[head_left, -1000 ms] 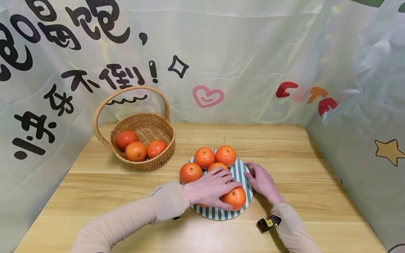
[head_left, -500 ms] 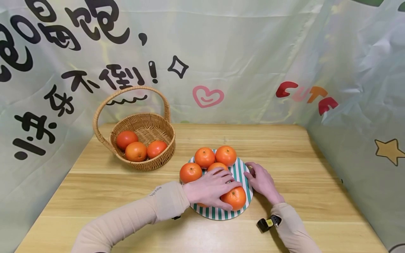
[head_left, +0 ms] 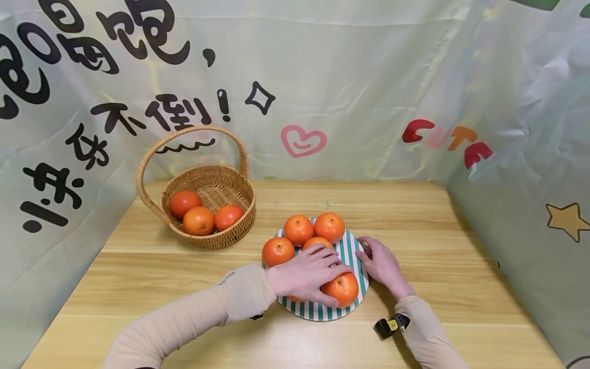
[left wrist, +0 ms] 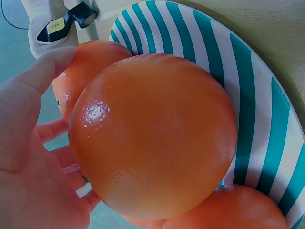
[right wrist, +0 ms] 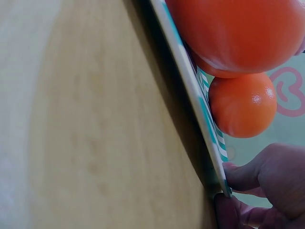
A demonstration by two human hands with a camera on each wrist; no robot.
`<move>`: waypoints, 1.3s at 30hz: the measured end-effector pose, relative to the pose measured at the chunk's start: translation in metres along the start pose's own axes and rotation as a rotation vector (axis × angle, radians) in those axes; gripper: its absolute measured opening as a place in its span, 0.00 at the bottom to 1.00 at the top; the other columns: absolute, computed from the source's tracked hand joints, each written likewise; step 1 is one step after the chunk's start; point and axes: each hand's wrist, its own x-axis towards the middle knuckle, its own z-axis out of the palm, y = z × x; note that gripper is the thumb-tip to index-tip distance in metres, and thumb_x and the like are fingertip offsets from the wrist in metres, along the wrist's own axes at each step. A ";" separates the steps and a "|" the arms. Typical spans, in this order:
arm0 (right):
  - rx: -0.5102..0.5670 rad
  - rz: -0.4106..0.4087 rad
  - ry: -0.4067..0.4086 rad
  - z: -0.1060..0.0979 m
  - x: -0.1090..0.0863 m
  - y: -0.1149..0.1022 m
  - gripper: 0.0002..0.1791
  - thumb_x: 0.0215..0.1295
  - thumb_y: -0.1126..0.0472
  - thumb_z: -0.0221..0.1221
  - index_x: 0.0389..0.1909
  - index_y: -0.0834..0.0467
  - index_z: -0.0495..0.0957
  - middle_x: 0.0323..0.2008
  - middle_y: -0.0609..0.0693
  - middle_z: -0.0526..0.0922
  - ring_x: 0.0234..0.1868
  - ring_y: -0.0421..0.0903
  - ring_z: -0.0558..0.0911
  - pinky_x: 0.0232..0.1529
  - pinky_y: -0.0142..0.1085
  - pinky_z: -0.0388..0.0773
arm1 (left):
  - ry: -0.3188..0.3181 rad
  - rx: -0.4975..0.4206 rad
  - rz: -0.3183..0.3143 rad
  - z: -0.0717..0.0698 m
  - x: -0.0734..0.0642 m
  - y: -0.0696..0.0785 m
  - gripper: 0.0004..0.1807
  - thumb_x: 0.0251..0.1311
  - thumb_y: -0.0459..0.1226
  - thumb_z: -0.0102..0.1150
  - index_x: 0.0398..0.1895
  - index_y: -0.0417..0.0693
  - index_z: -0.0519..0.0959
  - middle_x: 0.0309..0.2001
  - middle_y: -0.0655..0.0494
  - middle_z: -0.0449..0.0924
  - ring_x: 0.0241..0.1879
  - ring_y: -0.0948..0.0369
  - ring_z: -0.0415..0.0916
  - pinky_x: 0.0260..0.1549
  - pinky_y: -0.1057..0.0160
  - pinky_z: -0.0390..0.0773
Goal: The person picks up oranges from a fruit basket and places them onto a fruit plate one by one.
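My left hand reaches over a round plate with green and white stripes. Its thumb and fingers are curled round an orange on the plate's right front. In the left wrist view the thumb lies against that orange, partly hidden behind a nearer orange. At the plate's right edge, my right hand pinches the rim, thumb above and fingers below, as the right wrist view shows. Other oranges on the plate include a left one and two at the back; some are partly covered by the left hand.
A wicker basket with a tall handle stands at the back left of the wooden table. Inside it lie three orange-red fruits. A printed cloth encloses the back and sides.
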 end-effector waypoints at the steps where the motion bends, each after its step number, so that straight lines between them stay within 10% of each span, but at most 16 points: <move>1: -0.002 0.001 -0.001 0.000 0.000 0.000 0.24 0.71 0.60 0.58 0.65 0.63 0.72 0.36 0.55 0.77 0.34 0.49 0.73 0.34 0.36 0.66 | 0.000 -0.003 -0.002 0.000 0.000 0.000 0.37 0.64 0.67 0.51 0.74 0.67 0.64 0.67 0.64 0.73 0.72 0.59 0.62 0.75 0.53 0.57; 39: -0.011 -0.007 0.026 0.005 0.000 0.003 0.24 0.70 0.59 0.58 0.64 0.62 0.72 0.35 0.55 0.77 0.34 0.48 0.74 0.34 0.36 0.66 | -0.013 -0.036 0.005 0.002 0.001 0.002 0.39 0.64 0.67 0.51 0.74 0.64 0.63 0.67 0.62 0.71 0.71 0.59 0.63 0.75 0.56 0.55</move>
